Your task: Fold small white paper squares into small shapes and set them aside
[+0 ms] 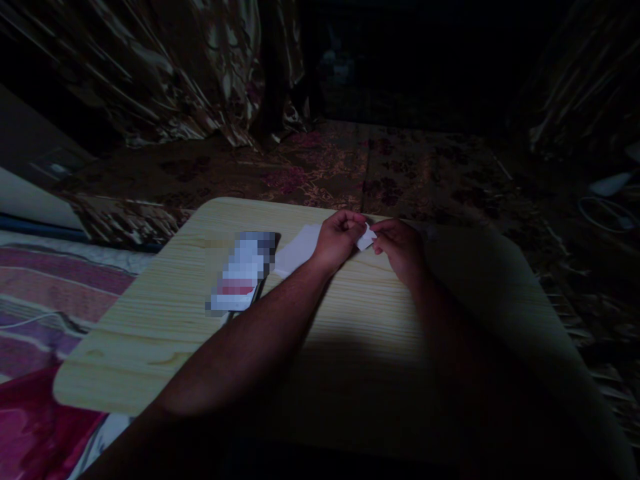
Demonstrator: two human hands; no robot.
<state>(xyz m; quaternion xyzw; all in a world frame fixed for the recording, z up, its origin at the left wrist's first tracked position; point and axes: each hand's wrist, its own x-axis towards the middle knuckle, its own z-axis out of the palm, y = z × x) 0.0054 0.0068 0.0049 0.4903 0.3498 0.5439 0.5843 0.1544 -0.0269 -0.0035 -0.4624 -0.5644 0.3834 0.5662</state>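
Close together near the far edge of a light wooden table [280, 347], my two hands hold a small white piece of paper [367, 239] between them. My left hand [341, 237] pinches its left side, fingers closed. On the other side, the fingers of my right hand [400, 245] are closed on its right edge. A larger white sheet of paper [299, 251] lies on the table, partly behind my left wrist. Left of that sheet rests a phone [243, 270] whose lit screen is blurred out.
A bed with a striped cover [75, 287] adjoins the table's left side. Beyond the far edge is a ledge draped in dark patterned cloth [320, 167], with curtains [200, 67] hanging above. At right a white cable [607, 213] lies in the dim light.
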